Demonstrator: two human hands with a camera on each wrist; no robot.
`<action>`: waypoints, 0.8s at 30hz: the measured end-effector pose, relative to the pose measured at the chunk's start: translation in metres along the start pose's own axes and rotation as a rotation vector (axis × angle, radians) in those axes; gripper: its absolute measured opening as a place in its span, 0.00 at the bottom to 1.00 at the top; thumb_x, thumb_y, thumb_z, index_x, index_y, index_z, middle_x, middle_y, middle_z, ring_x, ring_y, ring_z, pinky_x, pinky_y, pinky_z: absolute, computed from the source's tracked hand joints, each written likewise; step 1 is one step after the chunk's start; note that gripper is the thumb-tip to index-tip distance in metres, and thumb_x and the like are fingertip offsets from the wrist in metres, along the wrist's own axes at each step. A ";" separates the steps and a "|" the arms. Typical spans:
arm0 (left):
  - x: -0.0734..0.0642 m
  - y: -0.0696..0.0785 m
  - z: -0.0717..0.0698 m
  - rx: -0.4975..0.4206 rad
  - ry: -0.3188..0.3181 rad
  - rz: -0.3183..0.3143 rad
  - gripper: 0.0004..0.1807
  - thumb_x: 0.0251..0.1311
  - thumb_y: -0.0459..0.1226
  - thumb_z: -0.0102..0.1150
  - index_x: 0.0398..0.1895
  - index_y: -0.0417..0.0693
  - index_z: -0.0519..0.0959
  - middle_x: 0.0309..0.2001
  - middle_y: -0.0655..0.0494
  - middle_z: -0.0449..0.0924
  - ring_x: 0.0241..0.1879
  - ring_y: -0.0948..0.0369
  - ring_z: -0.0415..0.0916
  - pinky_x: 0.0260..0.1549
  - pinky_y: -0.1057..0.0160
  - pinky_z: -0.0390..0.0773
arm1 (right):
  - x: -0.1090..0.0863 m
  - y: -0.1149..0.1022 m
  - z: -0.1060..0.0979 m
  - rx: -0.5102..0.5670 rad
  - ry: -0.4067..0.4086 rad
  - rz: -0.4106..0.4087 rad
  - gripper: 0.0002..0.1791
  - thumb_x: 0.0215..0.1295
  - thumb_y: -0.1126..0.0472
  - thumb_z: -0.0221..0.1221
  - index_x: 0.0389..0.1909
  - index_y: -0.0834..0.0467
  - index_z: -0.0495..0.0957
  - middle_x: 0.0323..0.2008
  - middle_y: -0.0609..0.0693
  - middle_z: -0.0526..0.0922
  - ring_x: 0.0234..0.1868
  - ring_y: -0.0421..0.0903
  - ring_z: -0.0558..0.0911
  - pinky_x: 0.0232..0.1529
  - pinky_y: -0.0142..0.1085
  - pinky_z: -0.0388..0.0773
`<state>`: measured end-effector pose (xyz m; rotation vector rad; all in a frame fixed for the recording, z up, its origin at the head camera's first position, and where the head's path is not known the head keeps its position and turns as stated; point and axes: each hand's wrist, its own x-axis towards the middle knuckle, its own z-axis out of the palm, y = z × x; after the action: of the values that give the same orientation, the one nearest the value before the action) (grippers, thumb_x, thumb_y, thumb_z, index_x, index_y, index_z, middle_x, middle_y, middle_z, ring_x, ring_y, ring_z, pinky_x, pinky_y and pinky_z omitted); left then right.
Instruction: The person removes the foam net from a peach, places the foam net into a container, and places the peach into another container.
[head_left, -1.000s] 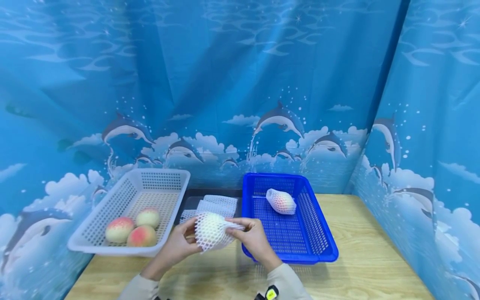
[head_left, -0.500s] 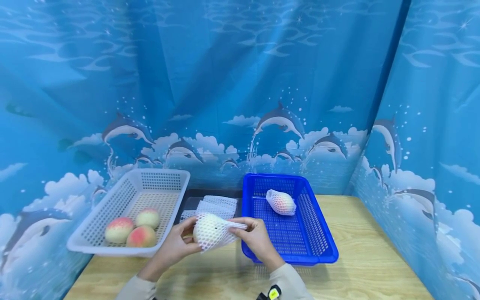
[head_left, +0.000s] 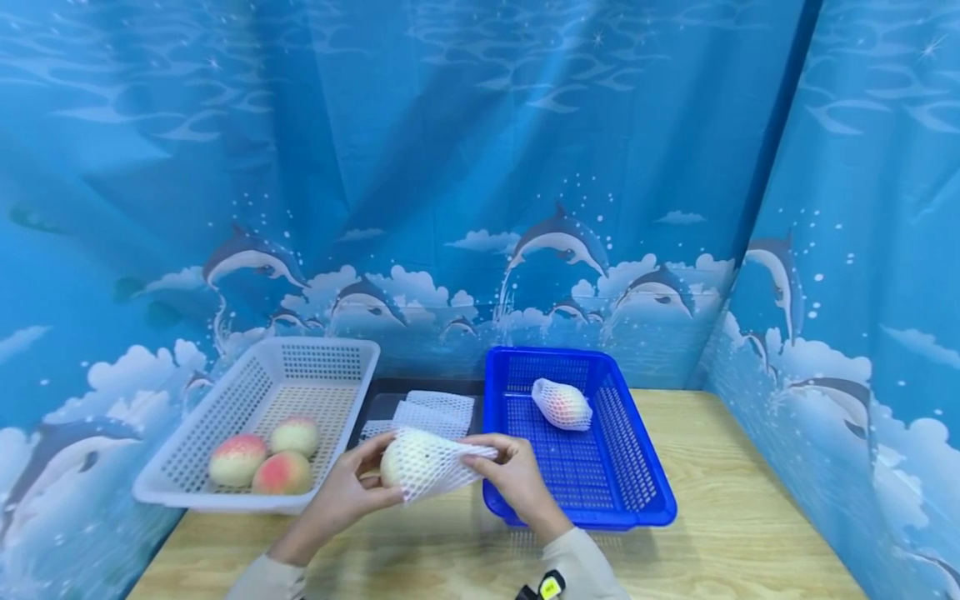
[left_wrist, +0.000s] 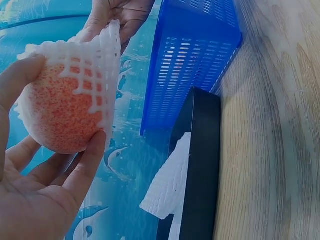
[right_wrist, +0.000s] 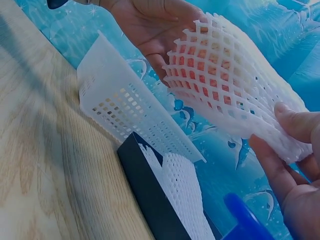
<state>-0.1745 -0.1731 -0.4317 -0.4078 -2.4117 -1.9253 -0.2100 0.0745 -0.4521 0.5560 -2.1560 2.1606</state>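
A peach, red-speckled on one side and pale on the other, sits partly inside a white foam net sleeve. My left hand grips the peach, its fingers and thumb spread round the bare end that sticks out of the net. The gathered far end of the sleeve is pinched between thumb and fingers of my right hand. In the right wrist view the net stretches over the fruit and narrows toward the right fingers. Both hands are above the table's front part, between two baskets.
At left, a white basket holds three peaches. A black tray with flat foam nets lies behind the hands. The blue basket at right contains one netted peach. A dolphin-print curtain hangs behind the wooden table.
The left hand has shifted slightly left with the peach, and more of its bare end shows outside the net. The sleeve between the hands is stretched longer. The right hand has barely moved.
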 end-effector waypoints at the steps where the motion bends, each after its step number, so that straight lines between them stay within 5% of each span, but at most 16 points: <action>1: 0.000 -0.001 -0.001 0.003 -0.002 0.001 0.44 0.40 0.26 0.73 0.66 0.31 0.64 0.58 0.30 0.69 0.51 0.46 0.76 0.46 0.64 0.82 | 0.000 0.000 -0.001 -0.002 0.007 0.006 0.15 0.55 0.67 0.67 0.43 0.69 0.82 0.35 0.56 0.87 0.30 0.38 0.83 0.32 0.29 0.83; 8: -0.002 -0.008 -0.003 0.002 0.012 -0.005 0.44 0.39 0.31 0.77 0.66 0.41 0.68 0.60 0.36 0.70 0.53 0.45 0.74 0.45 0.64 0.82 | 0.000 0.003 -0.005 -0.001 0.024 0.049 0.15 0.55 0.69 0.66 0.43 0.70 0.81 0.35 0.60 0.86 0.30 0.39 0.83 0.33 0.30 0.83; 24: -0.010 -0.009 -0.028 0.048 0.038 -0.063 0.43 0.43 0.34 0.76 0.66 0.45 0.67 0.62 0.37 0.69 0.56 0.44 0.72 0.47 0.62 0.82 | 0.007 0.002 -0.017 0.027 0.133 0.065 0.15 0.56 0.70 0.65 0.45 0.70 0.81 0.36 0.59 0.86 0.32 0.39 0.84 0.34 0.30 0.83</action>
<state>-0.1710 -0.2039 -0.4358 -0.2944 -2.4697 -1.8771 -0.2205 0.0891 -0.4520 0.3370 -2.1076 2.1932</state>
